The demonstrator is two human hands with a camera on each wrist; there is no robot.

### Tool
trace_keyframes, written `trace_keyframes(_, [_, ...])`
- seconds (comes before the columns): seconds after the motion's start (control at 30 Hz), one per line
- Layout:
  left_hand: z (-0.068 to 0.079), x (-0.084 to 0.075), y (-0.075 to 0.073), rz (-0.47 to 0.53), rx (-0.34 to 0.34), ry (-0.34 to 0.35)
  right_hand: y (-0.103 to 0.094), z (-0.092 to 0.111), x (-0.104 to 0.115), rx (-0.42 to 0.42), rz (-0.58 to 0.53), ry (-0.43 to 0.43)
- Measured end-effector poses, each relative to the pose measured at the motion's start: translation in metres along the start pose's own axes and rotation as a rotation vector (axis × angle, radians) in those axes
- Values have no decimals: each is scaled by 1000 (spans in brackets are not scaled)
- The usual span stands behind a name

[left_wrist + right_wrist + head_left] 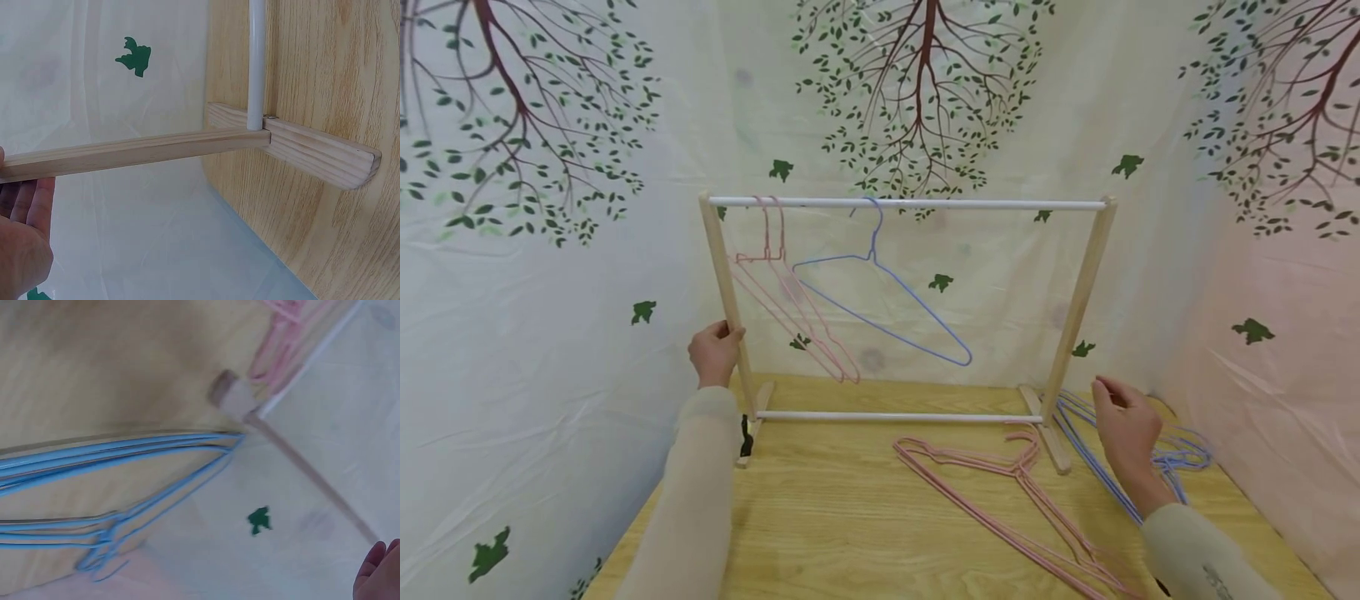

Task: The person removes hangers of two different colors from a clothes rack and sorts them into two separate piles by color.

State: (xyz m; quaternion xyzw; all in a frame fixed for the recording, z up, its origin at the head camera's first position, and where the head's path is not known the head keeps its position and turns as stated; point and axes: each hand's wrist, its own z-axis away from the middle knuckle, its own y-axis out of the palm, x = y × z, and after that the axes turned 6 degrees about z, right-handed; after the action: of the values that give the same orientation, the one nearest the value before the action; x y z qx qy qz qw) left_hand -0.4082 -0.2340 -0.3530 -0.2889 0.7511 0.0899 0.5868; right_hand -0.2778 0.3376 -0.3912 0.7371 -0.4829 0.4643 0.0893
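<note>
My left hand [714, 354] grips the left wooden post [144, 150] of a small clothes rack, partway up. In the left wrist view its fingers lie along the post's lower side. From the white top rail [985, 204] hang two pink hangers [783, 255] near the left end and one blue hanger [873, 255] close to the middle. My right hand [1129, 429] is raised right of the rack, fingers loosely curled and holding nothing. Behind and below it lie several blue hangers [112, 456], partly hidden by the hand in the head view.
Several pink hangers [1021, 469] lie stacked on the wooden table [820, 517], in front of the rack's right foot [1056, 450]. A white lower bar [895, 416] joins the feet. Behind stands a pale sheet [1000, 325] printed with trees and leaves.
</note>
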Motion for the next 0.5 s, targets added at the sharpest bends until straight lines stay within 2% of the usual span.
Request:
trace_keyframes(0.2, [3,-2,0,22,25,-15,31,-9,40,35,-38,-110])
trace_keyframes(0.5, [3,-2,-1,51,33,-28,67,-19,111,168,-111,-242])
